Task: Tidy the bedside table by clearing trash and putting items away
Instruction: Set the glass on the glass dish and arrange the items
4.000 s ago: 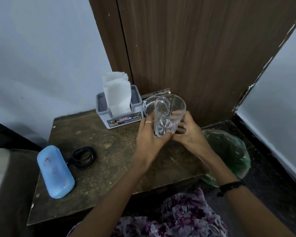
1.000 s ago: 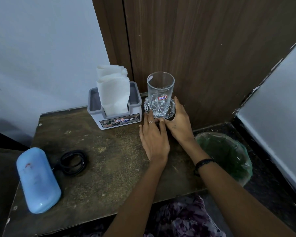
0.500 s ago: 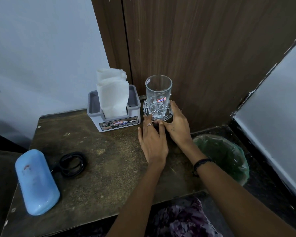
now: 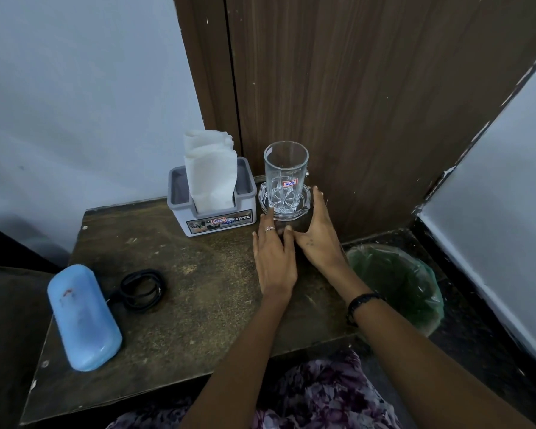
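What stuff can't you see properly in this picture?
- Head view: inside the green bin, the dark liner hides its contents.
- Small print on the tissue box label and the glass sticker: too small.
- Inside the blue case: closed.
- Table near edge: partly covered by arms.

one glass, one case, one bin

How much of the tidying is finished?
Partly done, it seems. The glass tumbler stands upright on its glass saucer in the table's back corner beside the tissue holder. Both hands, left hand and right hand, touch the saucer's edge. The blue case and black cable probably remain to be put away.
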{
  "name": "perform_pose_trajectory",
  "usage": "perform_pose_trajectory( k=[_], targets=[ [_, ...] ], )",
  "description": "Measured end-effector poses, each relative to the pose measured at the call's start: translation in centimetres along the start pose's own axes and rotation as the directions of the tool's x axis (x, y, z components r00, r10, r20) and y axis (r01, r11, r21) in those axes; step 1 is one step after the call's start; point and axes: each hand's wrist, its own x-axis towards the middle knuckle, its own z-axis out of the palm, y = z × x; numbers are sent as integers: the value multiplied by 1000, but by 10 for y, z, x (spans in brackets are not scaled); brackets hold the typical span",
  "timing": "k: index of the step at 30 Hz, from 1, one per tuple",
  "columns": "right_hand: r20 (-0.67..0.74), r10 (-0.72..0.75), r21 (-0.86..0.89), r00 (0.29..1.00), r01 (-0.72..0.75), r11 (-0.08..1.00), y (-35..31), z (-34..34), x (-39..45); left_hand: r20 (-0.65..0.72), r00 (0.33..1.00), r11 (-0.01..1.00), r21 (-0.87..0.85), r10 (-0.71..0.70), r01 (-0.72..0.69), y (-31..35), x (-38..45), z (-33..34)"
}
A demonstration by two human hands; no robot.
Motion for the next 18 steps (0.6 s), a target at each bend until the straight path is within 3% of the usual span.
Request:
perform_pose_trajectory(
  k=[8, 13, 18],
  targets=[
    [-42, 40, -37, 998, -42, 998, -11, 12, -67, 116, 993, 987, -153, -26, 43, -13, -49, -33],
    [-38, -51, 16, 998, 51, 999, -36, 42, -86, -7, 976, 916, -345, -220, 204, -16, -53, -64],
    [-11, -42, 105, 999, 43, 994, -60, 65, -62, -128, 946, 884, -410, -299, 224, -28, -24, -97]
  ],
)
